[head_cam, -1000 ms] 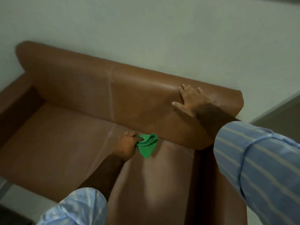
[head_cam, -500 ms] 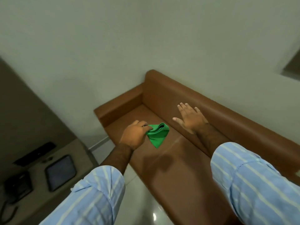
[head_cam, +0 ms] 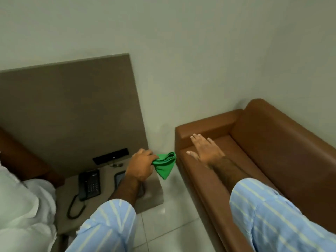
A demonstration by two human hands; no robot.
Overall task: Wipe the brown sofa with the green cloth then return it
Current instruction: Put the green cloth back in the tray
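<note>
The brown sofa (head_cam: 272, 142) fills the right side of the head view, its left armrest nearest the wall corner. My left hand (head_cam: 141, 165) pinches the bunched green cloth (head_cam: 165, 165), which hangs in the air over the gap between the side table and the sofa's left end. My right hand (head_cam: 204, 151) hovers flat, fingers spread, above the sofa seat near the armrest, holding nothing.
A low beige side table (head_cam: 152, 193) stands left of the sofa with a black telephone (head_cam: 90, 184) and a dark tablet-like object (head_cam: 120, 177) partly under my arm. A brown wall panel (head_cam: 72, 110) rises behind it. White bedding (head_cam: 23, 211) lies at far left. White tiled floor (head_cam: 172, 224) lies between.
My view has swung left from the sofa toward the side table. My left hand has carried the green cloth off the seat, past the sofa's left end. My right hand left the backrest.
</note>
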